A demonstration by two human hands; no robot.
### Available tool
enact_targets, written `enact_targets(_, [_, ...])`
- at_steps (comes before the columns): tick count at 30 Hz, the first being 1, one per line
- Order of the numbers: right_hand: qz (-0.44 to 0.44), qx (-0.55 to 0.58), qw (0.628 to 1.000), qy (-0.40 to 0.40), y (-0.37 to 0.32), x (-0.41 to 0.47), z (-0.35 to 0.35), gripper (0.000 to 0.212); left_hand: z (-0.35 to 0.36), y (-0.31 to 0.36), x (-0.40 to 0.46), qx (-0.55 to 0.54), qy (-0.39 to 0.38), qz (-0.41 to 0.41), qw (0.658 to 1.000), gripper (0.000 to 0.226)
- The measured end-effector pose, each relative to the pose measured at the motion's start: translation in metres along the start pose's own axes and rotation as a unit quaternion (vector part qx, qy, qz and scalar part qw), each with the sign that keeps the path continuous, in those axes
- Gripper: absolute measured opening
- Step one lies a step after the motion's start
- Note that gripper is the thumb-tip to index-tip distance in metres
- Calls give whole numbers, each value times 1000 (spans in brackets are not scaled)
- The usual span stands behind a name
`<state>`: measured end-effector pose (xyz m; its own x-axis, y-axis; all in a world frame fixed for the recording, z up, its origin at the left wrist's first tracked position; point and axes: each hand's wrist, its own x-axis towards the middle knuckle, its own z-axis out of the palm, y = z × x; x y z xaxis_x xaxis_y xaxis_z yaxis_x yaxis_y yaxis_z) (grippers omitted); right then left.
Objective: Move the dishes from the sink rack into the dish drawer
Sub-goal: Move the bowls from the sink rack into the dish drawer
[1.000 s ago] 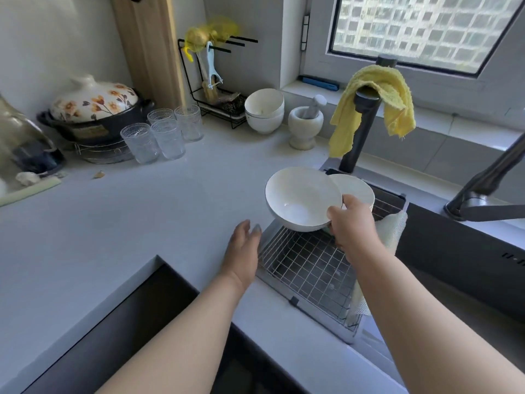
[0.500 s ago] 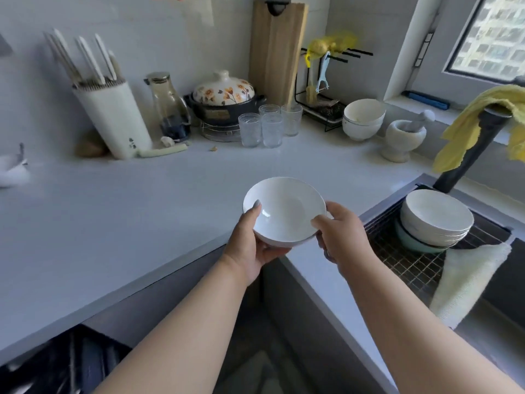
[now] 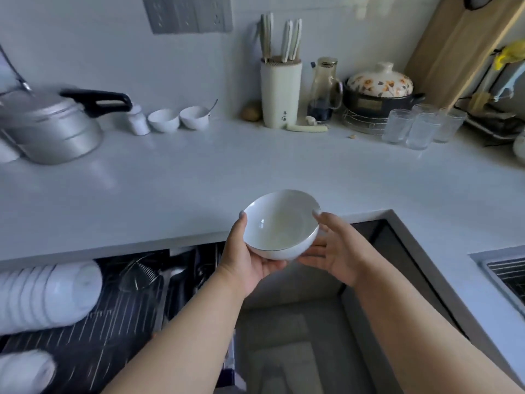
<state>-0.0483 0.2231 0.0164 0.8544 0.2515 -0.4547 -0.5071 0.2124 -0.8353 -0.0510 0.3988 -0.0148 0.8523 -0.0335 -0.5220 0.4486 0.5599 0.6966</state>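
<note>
I hold a white bowl (image 3: pixel 281 223) in the air in front of the counter edge, its inside facing me. My left hand (image 3: pixel 247 260) cups it from below and on the left rim. My right hand (image 3: pixel 332 248) touches its right side with the fingers spread. The dish drawer (image 3: pixel 119 322) stands pulled out at the lower left, with a wire rack floor. A row of white bowls (image 3: pixel 48 297) lies on its side in it, and another white dish (image 3: pixel 25 371) shows at the bottom left. A corner of the sink rack (image 3: pixel 508 274) shows at the right edge.
On the white counter (image 3: pixel 199 183) stand a pressure cooker (image 3: pixel 48 123), two small white bowls (image 3: pixel 179 119), a knife block (image 3: pixel 281 95), a glass jug (image 3: pixel 324 89), a flowered pot (image 3: pixel 379 89), several glasses (image 3: pixel 420 126) and a wooden board (image 3: pixel 457 44). A strainer and ladles (image 3: pixel 159 274) lie in the drawer.
The view has swung left from the sink to the drawer. The bowl went with it, lifted from the sink rack by my right hand and now held in both hands.
</note>
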Motion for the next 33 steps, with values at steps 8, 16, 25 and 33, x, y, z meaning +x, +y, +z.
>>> enact_targets(8, [47, -54, 997, -6, 60, 24, 135, 28, -141, 33, -51, 60, 128, 36, 989, 49])
enact_targets(16, [93, -134, 986, -28, 125, 45, 241, 22, -279, 57, -97, 208, 307, 86, 925, 59])
enact_targets(25, [138, -219, 965, -36, 199, 76, 323, 29, -414, 68, -121, 483, 400, 116, 771, 75])
enact_targets(33, [169, -287, 942, -35, 258, 113, 380, 40, -490, 76, -121, 597, 408, 7, 691, 69])
